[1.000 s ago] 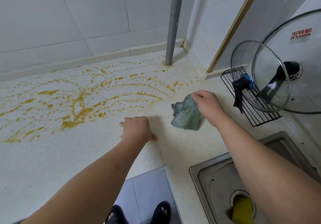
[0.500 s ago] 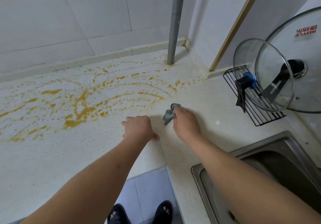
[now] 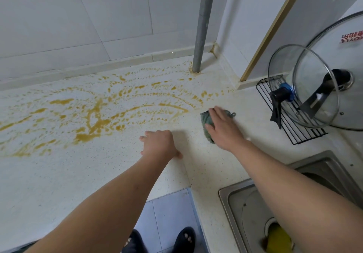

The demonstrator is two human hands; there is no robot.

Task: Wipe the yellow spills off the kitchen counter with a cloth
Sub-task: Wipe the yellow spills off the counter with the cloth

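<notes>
The only writing we can read is on the large glass lid (image 3: 341, 72) at the far right: a red mark that appears upside down from where we stand, with the Latin letters "KOYLE" below some characters we cannot make out. A smaller glass lid (image 3: 302, 87) with a black knob on a blue collar leans in front of it, both standing in a black wire rack (image 3: 290, 127) on the counter (image 3: 59, 174). The green cloth (image 3: 206, 123) lies flat on the speckled counter under our right hand (image 3: 224, 129), whose fingers are spread straight and press down on it, so that only its left edge and a small corner to the right of the hand show. The cloth sits just to the right of the nearest end of the yellow spills (image 3: 94, 119), apart from them, and the spills spread in streaks and drops leftward across the counter and back towards the metal pipe (image 3: 202, 26). Our left hand (image 3: 159, 144) rests on the counter near the front edge, to the left of the cloth and not touching it; its fingers are curled under and hold nothing. The steel sink (image 3: 231, 203) is at the lower right, with something yellow in its drain.
</notes>
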